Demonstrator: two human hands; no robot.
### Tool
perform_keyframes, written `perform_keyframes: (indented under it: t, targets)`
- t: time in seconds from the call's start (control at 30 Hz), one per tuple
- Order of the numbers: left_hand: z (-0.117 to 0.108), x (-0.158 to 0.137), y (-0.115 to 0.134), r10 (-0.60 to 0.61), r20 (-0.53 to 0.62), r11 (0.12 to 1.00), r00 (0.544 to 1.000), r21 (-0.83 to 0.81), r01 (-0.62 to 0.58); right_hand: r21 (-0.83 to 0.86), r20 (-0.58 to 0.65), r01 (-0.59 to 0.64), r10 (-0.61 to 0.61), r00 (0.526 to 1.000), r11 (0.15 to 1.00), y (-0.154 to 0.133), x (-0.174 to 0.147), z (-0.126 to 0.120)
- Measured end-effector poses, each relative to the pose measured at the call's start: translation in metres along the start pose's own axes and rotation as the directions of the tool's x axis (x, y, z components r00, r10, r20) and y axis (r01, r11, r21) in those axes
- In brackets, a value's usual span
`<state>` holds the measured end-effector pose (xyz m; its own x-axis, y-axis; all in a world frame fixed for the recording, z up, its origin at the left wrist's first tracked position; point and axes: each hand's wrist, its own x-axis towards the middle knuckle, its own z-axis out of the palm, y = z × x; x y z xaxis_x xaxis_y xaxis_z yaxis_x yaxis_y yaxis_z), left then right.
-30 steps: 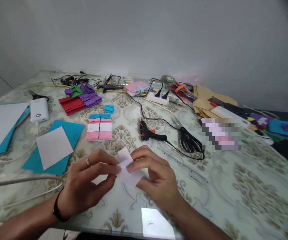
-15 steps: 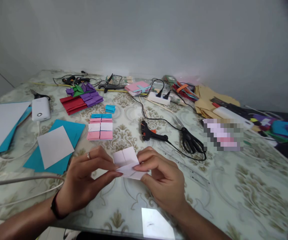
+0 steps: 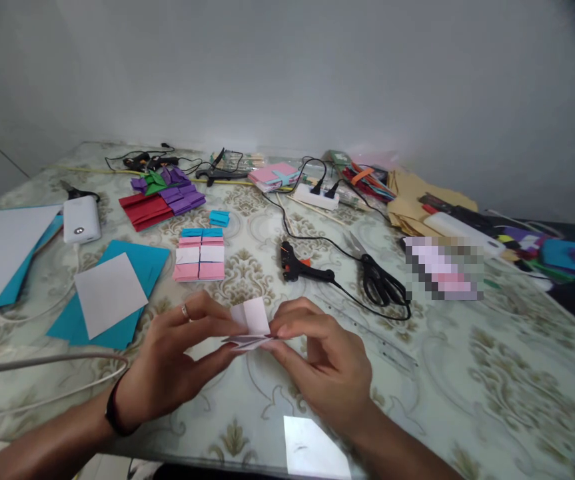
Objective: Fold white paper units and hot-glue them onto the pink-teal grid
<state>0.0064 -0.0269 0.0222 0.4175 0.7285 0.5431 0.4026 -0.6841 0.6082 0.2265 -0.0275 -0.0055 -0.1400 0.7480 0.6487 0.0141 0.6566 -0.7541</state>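
A small creased piece of white paper (image 3: pixel 256 316) is held just above the table, one flap standing up and the lower part folded into layers. My left hand (image 3: pixel 182 360), with a ring and a dark wristband, pinches its left side. On the right edge the fingertips and thumb of my right hand (image 3: pixel 322 357) are closed. Parts of the paper are hidden behind the fingers. Beyond my hands lie folded pink, white and blue paper pieces (image 3: pixel 200 269) in two columns, with a small folded blue piece (image 3: pixel 219 218) behind them.
A black glue gun (image 3: pixel 302 267) and black scissors (image 3: pixel 380 277) lie beyond my right hand, near a clear ruler (image 3: pixel 377 343). To the left are a white square sheet (image 3: pixel 110 295) on blue paper (image 3: pixel 134 260) and a white power bank (image 3: pixel 81 219). Red folded paper (image 3: pixel 146 210) lies farther back.
The lower part of the white paper has been folded into flatter layers, and its standing flap looks narrower. My right fingertips have shifted slightly left; my left fingers now reach over the paper's edge.
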Motion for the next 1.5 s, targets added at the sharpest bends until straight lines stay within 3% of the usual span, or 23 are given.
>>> perform_keyframes:
  t: [0.2, 0.43, 0.7, 0.93, 1.03, 1.13, 1.5]
  targets:
    - [-0.002, 0.001, 0.003, 0.133, -0.053, 0.991, 0.99, -0.009, -0.133, -0.047, 0.1, 0.059, -0.054, 0.993, 0.997, -0.003, 0.004, -0.001]
    - [0.001, -0.001, 0.003, 0.139, -0.025, 0.986, 0.99, -0.093, -0.141, -0.058, 0.106, 0.132, -0.125, 0.986, 0.99, -0.01, 0.008, 0.0]
    - [0.006, 0.0, 0.002, 0.205, 0.018, 0.978, 0.979, -0.042, -0.204, -0.117, 0.119, 0.163, -0.149, 0.982, 0.98, -0.015, 0.005, 0.002]
    - [0.001, 0.001, 0.003, 0.145, 0.063, 0.986, 0.987, -0.098, -0.138, -0.125, 0.123, 0.174, -0.159, 0.98, 0.977, -0.014, 0.004, 0.0]
    - [-0.002, 0.002, 0.001, 0.237, 0.02, 0.96, 0.971, -0.159, -0.231, -0.131, 0.147, 0.188, -0.168, 0.975, 0.973, -0.012, 0.004, -0.002]
    - [-0.003, 0.003, 0.0, 0.31, 0.044, 0.947, 0.95, -0.099, -0.304, -0.141, 0.178, 0.207, -0.181, 0.967, 0.968, -0.013, 0.004, -0.004]
    - [0.001, 0.006, 0.006, 0.299, 0.006, 0.953, 0.954, 0.04, -0.299, -0.178, 0.211, 0.244, -0.205, 0.956, 0.953, -0.012, 0.008, -0.003]
